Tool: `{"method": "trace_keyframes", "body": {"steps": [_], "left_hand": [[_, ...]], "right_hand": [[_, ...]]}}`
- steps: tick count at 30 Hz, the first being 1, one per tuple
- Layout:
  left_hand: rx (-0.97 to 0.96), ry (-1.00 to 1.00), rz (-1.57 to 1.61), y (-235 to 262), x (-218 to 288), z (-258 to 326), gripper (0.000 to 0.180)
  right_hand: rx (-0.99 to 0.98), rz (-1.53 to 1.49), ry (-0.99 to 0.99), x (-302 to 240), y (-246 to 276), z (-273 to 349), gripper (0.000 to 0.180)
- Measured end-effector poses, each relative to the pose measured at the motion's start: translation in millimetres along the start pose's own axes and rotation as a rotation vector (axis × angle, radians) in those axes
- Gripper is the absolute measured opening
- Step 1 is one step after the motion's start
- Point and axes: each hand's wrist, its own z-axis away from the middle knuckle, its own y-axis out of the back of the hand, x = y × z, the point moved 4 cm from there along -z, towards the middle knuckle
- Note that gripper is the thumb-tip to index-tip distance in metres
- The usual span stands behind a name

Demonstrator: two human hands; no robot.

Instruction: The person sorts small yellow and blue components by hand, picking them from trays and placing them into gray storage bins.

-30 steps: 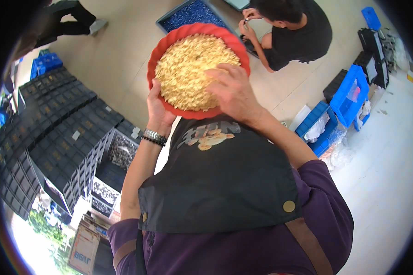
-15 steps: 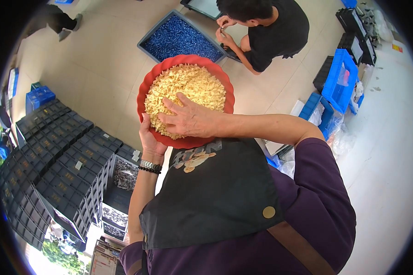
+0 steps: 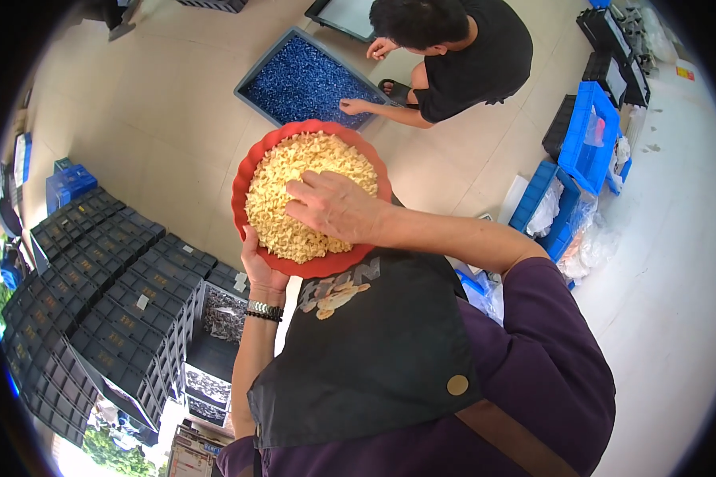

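Observation:
A red bowl [image 3: 383,176] with a scalloped rim is full of small pale yellow pieces [image 3: 278,171]. My left hand [image 3: 263,269] grips the bowl at its near left side, thumb up along the rim and the other fingers mostly hidden beneath. Over the middle of the pile, my right hand [image 3: 330,208] has its fingers curled down onto the pieces, and the fingertips are hard to see. A dark apron [image 3: 366,358] lies just below the bowl.
Beyond the bowl, a grey tray [image 3: 250,73] of small blue pieces stands on the floor. A co-worker [image 3: 477,56] crouches beside it, one hand over the tray. Stacked black crates [image 3: 119,278] rise at left; blue bins [image 3: 589,139] with plastic bags stand at right.
My right hand's fingers have gone from spread to curled on the pieces. The bowl sits slightly lower and further left. The co-worker's hands have parted, one reaching over the blue pieces.

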Motion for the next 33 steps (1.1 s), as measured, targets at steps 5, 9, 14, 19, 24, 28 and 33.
{"method": "trace_keyframes", "body": {"steps": [5, 9, 14, 19, 24, 28, 33], "left_hand": [[0.03, -0.015, 0.016, 9.4, 1.7, -3.9, 0.056], [0.039, -0.02, 0.037, 11.4, 1.2, -5.7, 0.054], [0.06, -0.051, 0.036, 8.3, -0.2, -4.6, 0.057], [0.058, -0.049, 0.038, 5.1, 3.8, -6.2, 0.058], [0.039, -0.046, 0.025, -9.3, 5.6, -9.0, 0.058], [0.072, -0.076, 0.081, -9.9, 6.1, -9.0, 0.054], [0.041, -0.099, 0.094, -14.0, 8.7, -8.1, 0.052]], "right_hand": [[-0.008, 0.054, -0.001, -5.9, 4.4, 7.5, 0.012], [-0.045, 0.095, -0.095, 6.8, 5.2, 6.0, 0.022], [-0.155, 0.147, -0.234, 5.6, -1.3, 4.8, 0.033], [-0.2, -0.007, -0.17, -6.4, -14.6, 4.8, 0.024], [-0.187, -0.196, -0.161, 3.0, -8.9, 0.1, 0.015], [-0.066, -0.382, -0.291, 19.8, 2.3, 6.0, 0.021], [-0.088, -0.406, -0.387, 27.7, 25.3, 4.0, 0.03]]}}
